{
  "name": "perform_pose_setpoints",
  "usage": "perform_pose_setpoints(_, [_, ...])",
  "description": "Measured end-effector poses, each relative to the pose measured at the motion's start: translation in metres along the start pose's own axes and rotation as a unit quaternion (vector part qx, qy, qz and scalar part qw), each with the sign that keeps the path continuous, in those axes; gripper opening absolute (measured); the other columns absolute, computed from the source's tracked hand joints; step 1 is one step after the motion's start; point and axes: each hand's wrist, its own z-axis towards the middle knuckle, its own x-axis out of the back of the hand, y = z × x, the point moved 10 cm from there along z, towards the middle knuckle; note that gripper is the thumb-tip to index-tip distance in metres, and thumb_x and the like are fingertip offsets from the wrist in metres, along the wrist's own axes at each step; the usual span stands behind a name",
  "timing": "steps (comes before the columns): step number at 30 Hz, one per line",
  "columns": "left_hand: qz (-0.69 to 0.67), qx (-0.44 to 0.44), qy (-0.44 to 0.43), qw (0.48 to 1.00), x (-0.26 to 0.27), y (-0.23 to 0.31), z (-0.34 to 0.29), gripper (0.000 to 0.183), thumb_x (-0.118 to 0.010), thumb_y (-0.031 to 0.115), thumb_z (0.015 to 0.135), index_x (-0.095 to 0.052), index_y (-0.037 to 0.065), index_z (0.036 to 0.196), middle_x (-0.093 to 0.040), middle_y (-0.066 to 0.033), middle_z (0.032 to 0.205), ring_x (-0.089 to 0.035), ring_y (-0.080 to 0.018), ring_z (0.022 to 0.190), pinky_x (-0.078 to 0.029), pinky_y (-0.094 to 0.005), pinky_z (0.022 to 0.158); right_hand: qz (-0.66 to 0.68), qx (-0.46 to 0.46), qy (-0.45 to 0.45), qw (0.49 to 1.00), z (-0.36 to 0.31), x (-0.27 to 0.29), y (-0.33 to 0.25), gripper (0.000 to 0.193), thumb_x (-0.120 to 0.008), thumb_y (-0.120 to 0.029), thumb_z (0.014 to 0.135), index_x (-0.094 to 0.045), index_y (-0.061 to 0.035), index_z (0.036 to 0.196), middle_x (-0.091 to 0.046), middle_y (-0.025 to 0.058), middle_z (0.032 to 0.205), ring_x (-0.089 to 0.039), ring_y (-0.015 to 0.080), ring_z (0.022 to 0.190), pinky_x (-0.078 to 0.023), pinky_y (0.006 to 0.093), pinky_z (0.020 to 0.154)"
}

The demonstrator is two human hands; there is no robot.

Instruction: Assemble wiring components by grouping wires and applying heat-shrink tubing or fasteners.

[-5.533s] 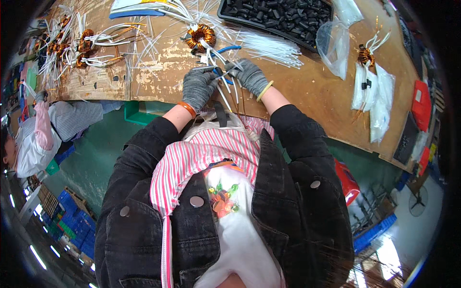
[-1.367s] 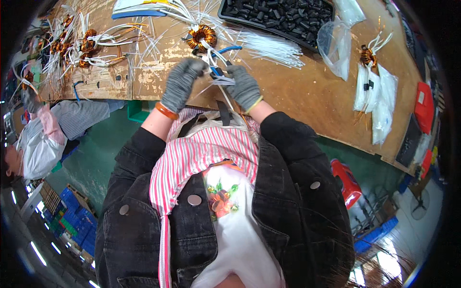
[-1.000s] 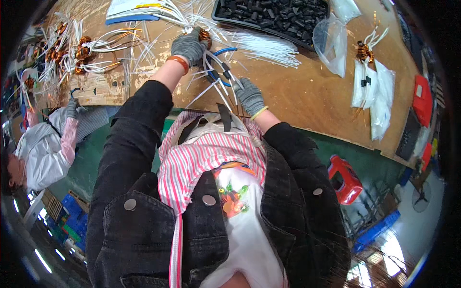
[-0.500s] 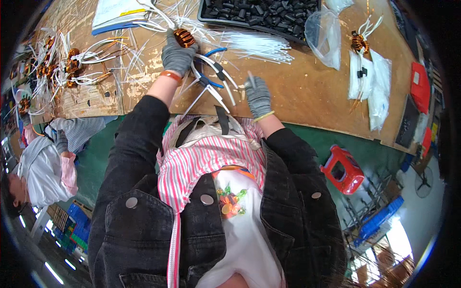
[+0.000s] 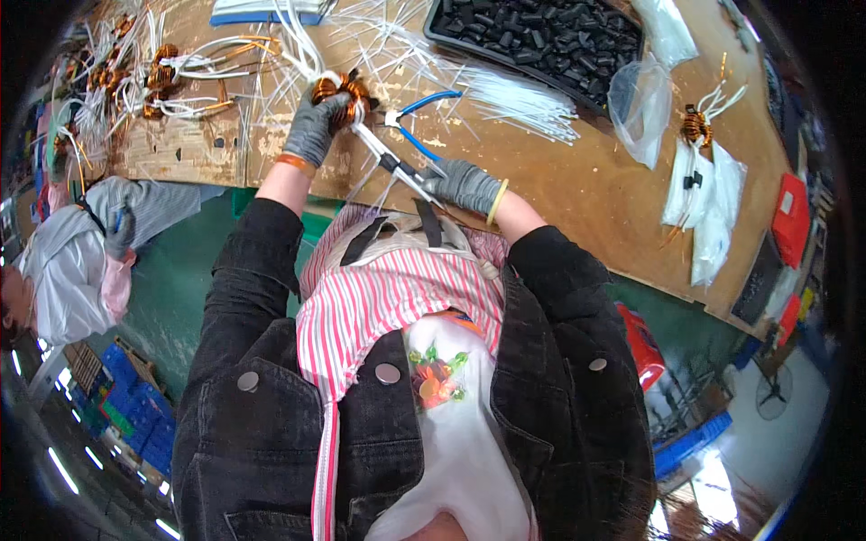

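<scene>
Green floor (image 5: 171,288) showing below the near edge of a worn wooden table (image 5: 577,198); another person (image 5: 77,270) working off its left end, by a heap of coils (image 5: 161,77) trailing white leads. Left hand (image 5: 311,131), gray-gloved, is gripping a copper coil (image 5: 354,86) above the table, between the far edge and the near edge, left of middle. White wires (image 5: 370,140) are running from the coil toward the near edge, black sleeves (image 5: 390,162) sitting partway down them. Right hand (image 5: 462,185), also gloved, is curling its fingers at the lower part of these wires, just inside the near edge; cannot tell whether it is gripping them. Blue-handled pliers (image 5: 418,143) are lying spread just beside the wires. Toward the far edge, white plastic ties (image 5: 523,101) are lying loosely piled next to a black tray (image 5: 505,64) holding small black pieces (image 5: 532,36). A clear bag (image 5: 642,113) is lying by the tray's right corner. Near the table's right edge, another coil (image 5: 695,126) is resting beside white packets (image 5: 713,207).
</scene>
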Motion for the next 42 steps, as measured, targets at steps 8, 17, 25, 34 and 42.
perform_pose_setpoints(8, [0.276,0.067,0.01,0.959,0.038,-0.014,0.03,0.05,-0.063,0.008,0.076,-0.043,0.0,0.121,-0.057,-0.0093,0.106,-0.056,-0.0186,0.094,-0.046,-0.0291,0.083,0.048,-0.042,0.015,0.998,0.025,-0.016,0.018,0.025,-0.057,-0.022,0.077,-0.059,-0.0054,0.096,-0.061,0.0168,0.085,-0.057,0.0284,0.077,-0.044,0.0342,0.071])
perform_pose_setpoints(17, [0.359,-0.062,0.182,0.913,0.039,-0.008,-0.063,0.031,-0.06,0.024,0.08,-0.057,0.002,0.102,-0.061,-0.0101,0.096,-0.058,-0.0187,0.086,-0.046,-0.0288,0.078,0.017,-0.078,0.019,0.997,0.037,-0.018,0.025,0.026,-0.054,-0.026,0.076,-0.056,-0.0045,0.09,-0.059,0.0181,0.079,-0.055,0.031,0.073,-0.043,0.0368,0.069])
perform_pose_setpoints(25, [0.033,0.229,0.006,0.973,-0.006,-0.102,-0.091,0.018,-0.054,0.017,0.085,-0.06,0.002,0.092,-0.062,-0.0054,0.083,-0.058,-0.014,0.07,-0.05,-0.0259,0.065,0.039,-0.086,0.05,0.994,0.05,-0.017,0.022,0.029,-0.057,-0.031,0.075,-0.058,-0.0066,0.09,-0.06,0.0166,0.079,-0.057,0.0304,0.074,-0.044,0.0353,0.07])
perform_pose_setpoints(34, [0.06,0.227,-0.003,0.972,0.002,-0.105,-0.093,0.017,-0.052,0.018,0.086,-0.058,0.003,0.092,-0.061,-0.0051,0.084,-0.059,-0.0153,0.071,-0.051,-0.0258,0.064,0.037,-0.053,0.048,0.997,0.062,-0.013,0.012,0.035,-0.053,-0.033,0.08,-0.058,-0.0085,0.104,-0.061,0.018,0.088,-0.057,0.0314,0.078,-0.044,0.0354,0.072])
perform_pose_setpoints(42, [-0.003,0.21,0.004,0.978,0.013,-0.114,-0.09,0.016,-0.051,0.017,0.086,-0.053,0.003,0.092,-0.059,-0.0078,0.081,-0.061,-0.0188,0.071,-0.054,-0.0315,0.067,0.041,-0.141,-0.014,0.989,0.062,0.001,0.033,0.044,-0.052,-0.043,0.08,-0.059,-0.0029,0.097,-0.06,0.0175,0.078,-0.054,0.0262,0.067,-0.043,0.0348,0.067])
